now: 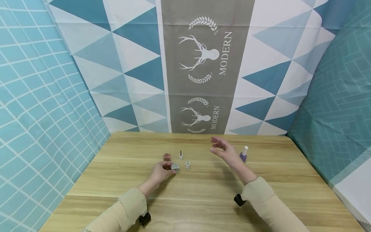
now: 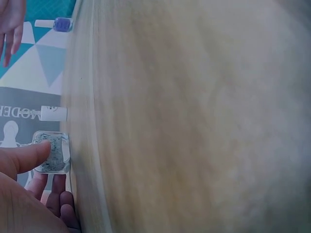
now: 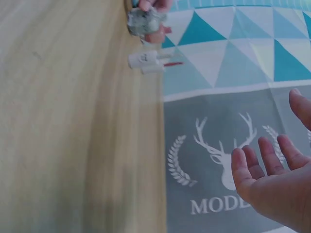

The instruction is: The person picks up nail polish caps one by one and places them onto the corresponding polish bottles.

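Between thumb and fingers, my left hand (image 1: 159, 173) grips a square, clear nail polish bottle (image 2: 54, 153) with speckled glitter inside, at the tabletop. Just behind it stands a reddish-brown nail polish bottle (image 1: 166, 157), partly covered by the hand. Two white brush caps stand to the right with their brushes pointing up: a nearer cap (image 1: 187, 165) and a farther cap (image 1: 181, 156) with a dark brush. My right hand (image 1: 227, 154) is raised over the table, fingers loosely bent and holding nothing. A purple nail polish bottle (image 1: 243, 156) with a white cap stands right of it.
The wooden table (image 1: 203, 206) ends at a patterned cloth backdrop (image 1: 200, 112) printed with triangles and deer heads. Blue tiled-print cloth (image 1: 43, 112) hangs at the left, and a teal cloth (image 1: 342, 96) at the right.
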Action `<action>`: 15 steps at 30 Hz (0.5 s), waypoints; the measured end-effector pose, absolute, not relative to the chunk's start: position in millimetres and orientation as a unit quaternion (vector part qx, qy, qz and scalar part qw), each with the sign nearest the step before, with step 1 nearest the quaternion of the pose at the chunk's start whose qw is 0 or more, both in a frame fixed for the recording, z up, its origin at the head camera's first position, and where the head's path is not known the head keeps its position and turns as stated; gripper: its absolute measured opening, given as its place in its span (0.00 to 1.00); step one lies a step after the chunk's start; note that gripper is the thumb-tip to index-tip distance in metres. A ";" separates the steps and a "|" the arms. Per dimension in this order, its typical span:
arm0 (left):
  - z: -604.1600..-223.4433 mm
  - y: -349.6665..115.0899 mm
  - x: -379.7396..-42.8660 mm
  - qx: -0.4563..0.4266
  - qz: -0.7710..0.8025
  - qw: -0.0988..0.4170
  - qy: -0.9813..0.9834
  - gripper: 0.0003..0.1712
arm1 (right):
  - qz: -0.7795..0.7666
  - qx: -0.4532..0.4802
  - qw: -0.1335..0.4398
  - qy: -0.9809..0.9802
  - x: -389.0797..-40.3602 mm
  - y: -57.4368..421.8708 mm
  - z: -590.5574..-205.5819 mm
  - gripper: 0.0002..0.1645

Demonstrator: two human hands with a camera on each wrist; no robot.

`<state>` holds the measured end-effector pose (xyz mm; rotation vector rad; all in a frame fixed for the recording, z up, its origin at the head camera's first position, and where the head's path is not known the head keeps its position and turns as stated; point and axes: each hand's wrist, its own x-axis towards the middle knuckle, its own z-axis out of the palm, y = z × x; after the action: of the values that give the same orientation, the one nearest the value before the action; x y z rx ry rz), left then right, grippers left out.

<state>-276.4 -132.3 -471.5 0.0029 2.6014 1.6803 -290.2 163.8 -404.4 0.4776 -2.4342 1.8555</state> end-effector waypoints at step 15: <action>-468.6 -129.2 -276.3 -0.001 0.544 0.024 0.839 0.18 | 0.632 0.114 -0.034 -0.766 -299.5 136.9 -433.8 0.35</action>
<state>-276.3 -129.2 -468.6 -0.0039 2.5966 1.6829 -299.5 136.9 -433.8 0.3650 -2.4592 2.0313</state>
